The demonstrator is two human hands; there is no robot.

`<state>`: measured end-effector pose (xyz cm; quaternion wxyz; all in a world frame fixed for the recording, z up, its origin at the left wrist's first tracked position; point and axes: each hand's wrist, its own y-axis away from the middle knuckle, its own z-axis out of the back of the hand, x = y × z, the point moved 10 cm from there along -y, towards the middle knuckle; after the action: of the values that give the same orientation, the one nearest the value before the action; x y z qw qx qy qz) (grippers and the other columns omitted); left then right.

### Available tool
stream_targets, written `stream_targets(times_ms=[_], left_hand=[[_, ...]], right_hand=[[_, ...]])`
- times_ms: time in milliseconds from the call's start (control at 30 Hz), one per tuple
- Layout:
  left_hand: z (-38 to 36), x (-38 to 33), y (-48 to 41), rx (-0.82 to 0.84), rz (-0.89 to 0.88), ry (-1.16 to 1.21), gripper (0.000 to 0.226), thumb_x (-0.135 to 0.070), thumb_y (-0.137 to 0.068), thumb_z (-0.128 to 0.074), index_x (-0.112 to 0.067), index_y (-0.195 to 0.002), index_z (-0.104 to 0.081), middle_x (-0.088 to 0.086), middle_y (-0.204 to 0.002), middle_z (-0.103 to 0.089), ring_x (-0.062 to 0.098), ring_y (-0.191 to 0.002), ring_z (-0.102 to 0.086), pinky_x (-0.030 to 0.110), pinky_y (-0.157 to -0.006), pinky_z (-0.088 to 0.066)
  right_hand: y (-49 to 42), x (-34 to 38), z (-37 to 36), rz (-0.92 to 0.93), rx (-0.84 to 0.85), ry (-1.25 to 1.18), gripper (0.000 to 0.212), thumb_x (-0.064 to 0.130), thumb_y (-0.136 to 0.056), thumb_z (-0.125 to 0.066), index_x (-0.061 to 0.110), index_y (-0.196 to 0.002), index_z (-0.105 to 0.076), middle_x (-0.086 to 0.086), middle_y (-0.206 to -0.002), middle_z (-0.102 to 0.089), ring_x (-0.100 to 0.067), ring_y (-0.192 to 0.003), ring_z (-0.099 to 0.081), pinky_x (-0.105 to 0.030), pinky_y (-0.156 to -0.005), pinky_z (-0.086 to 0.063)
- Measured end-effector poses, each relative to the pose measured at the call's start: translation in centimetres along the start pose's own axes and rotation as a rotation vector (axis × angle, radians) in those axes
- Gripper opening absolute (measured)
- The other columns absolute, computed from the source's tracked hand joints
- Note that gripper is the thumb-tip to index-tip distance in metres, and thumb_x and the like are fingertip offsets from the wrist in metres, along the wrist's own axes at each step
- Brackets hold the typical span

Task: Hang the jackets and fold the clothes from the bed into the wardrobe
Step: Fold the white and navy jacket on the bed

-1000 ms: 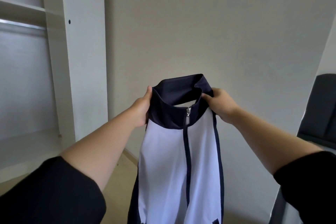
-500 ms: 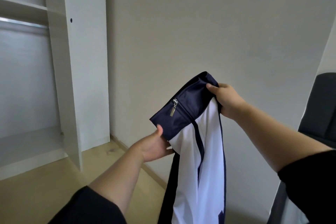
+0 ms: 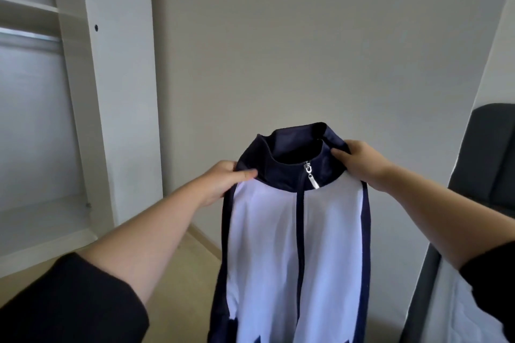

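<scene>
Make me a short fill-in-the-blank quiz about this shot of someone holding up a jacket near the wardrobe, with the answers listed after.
1. The jacket has a white front and a collar coloured ____.
2. The left hand and the right hand each hold the jacket at its ____.
3. The zipper pull hangs at the ____ of the zip, so the jacket is zipped shut.
4. The wardrobe with its hanging rail stands on the person's ____ side.

Missing words: navy blue; collar; top; left
</scene>
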<state>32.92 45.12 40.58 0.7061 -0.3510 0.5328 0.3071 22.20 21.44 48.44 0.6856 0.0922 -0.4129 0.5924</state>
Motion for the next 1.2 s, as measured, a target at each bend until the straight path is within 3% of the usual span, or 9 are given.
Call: stream_targets(times_ms=[100, 167, 300, 433, 667, 933, 1033, 1133, 1200], left_hand=[[0.9, -1.9, -0.1, -0.027, -0.041, -0.034, 0.011, -0.019, -0.09, -0.064, -0.01, -0.094, -0.069, 0.003, -0.092, -0.074, 0.017, -0.084, -0.07, 0.027, -0.077, -0.055], [1.5, -2.7, 0.0, -0.06, -0.074, -0.058, 0.009, -0.015, -0.09, -0.064, -0.009, -0.088, -0.069, 0.001, -0.086, -0.074, 0.016, -0.078, -0.069, 0.024, -0.072, -0.055], [2.3, -3.6, 0.1, -0.062, -0.116, -0.022, 0.01, -0.006, -0.091, -0.061, -0.01, -0.091, -0.07, 0.002, -0.09, -0.073, 0.017, -0.082, -0.068, 0.028, -0.079, -0.053], [3.0, -4.0, 0.1, -0.034, -0.117, 0.007, 0.017, -0.002, -0.09, -0.058, -0.012, -0.094, -0.071, 0.002, -0.094, -0.074, 0.017, -0.086, -0.069, 0.027, -0.08, -0.054], [4.0, -4.1, 0.8, 0.021, -0.057, 0.005, 0.023, 0.002, -0.091, -0.055, -0.011, -0.104, -0.069, 0.007, -0.104, -0.072, 0.02, -0.092, -0.069, 0.027, -0.079, -0.056], [4.6, -4.8, 1.7, 0.035, -0.056, 0.222, 0.032, 0.008, -0.091, -0.043, -0.01, -0.101, -0.068, 0.004, -0.094, -0.074, 0.016, -0.081, -0.071, 0.023, -0.065, -0.057], [4.5, -4.9, 1.5, 0.019, -0.034, 0.213, 0.049, 0.006, -0.09, -0.032, -0.014, -0.071, -0.072, 0.004, -0.076, -0.069, 0.015, -0.065, -0.066, 0.019, -0.055, -0.051], [4.3, -4.2, 1.4, 0.01, 0.043, 0.072, 0.046, -0.013, -0.091, -0.035, -0.015, -0.054, -0.062, 0.004, -0.066, -0.055, 0.015, -0.054, -0.051, 0.023, -0.051, -0.041], [4.4, -4.1, 1.0, -0.028, 0.033, -0.1, 0.04, -0.025, -0.093, -0.052, -0.016, -0.054, -0.059, 0.002, -0.062, -0.051, 0.013, -0.051, -0.047, 0.021, -0.049, -0.038]], right_hand=[[0.1, -0.8, -0.5, -0.016, -0.001, 0.047, 0.023, 0.022, -0.097, -0.051, 0.004, -0.101, -0.063, -0.014, -0.092, -0.067, -0.025, -0.08, -0.06, -0.034, -0.072, -0.047], [0.2, -1.3, -1.1, -0.05, 0.062, -0.104, 0.025, 0.026, -0.097, -0.054, 0.004, -0.102, -0.065, -0.013, -0.095, -0.07, -0.025, -0.083, -0.064, -0.038, -0.079, -0.052], [1.1, -1.8, -2.9, -0.127, 0.368, -0.452, 0.04, 0.03, -0.084, -0.065, 0.002, -0.112, -0.064, -0.012, -0.106, -0.072, -0.027, -0.097, -0.069, -0.036, -0.082, -0.056], [2.8, -1.6, -4.5, -0.134, 0.659, -0.507, 0.04, 0.009, -0.077, -0.07, -0.001, -0.115, -0.062, -0.016, -0.116, -0.067, -0.029, -0.106, -0.065, -0.03, -0.079, -0.055], [1.0, -2.0, -2.8, -0.003, 0.337, -0.368, 0.023, 0.0, -0.091, -0.056, 0.0, -0.112, -0.065, -0.013, -0.106, -0.071, -0.026, -0.097, -0.067, -0.036, -0.088, -0.053], [1.1, 0.0, -2.5, 0.028, 0.333, -0.776, 0.044, -0.012, -0.091, -0.037, 0.011, -0.086, -0.074, -0.008, -0.084, -0.073, -0.018, -0.071, -0.07, -0.022, -0.061, -0.055], [0.7, -0.5, -2.1, -0.079, 0.248, -0.769, 0.05, -0.006, -0.088, -0.03, 0.012, -0.06, -0.069, -0.011, -0.064, -0.062, -0.02, -0.05, -0.059, -0.019, -0.044, -0.043], [0.7, -1.2, -2.2, -0.142, 0.207, -0.657, 0.045, 0.023, -0.093, -0.046, 0.015, -0.051, -0.059, -0.007, -0.059, -0.052, -0.019, -0.046, -0.046, -0.023, -0.044, -0.033], [0.6, -1.4, -1.9, -0.076, 0.143, -0.424, 0.04, 0.023, -0.087, -0.066, 0.019, -0.05, -0.053, 0.0, -0.053, -0.049, -0.015, -0.045, -0.041, -0.022, -0.043, -0.031]])
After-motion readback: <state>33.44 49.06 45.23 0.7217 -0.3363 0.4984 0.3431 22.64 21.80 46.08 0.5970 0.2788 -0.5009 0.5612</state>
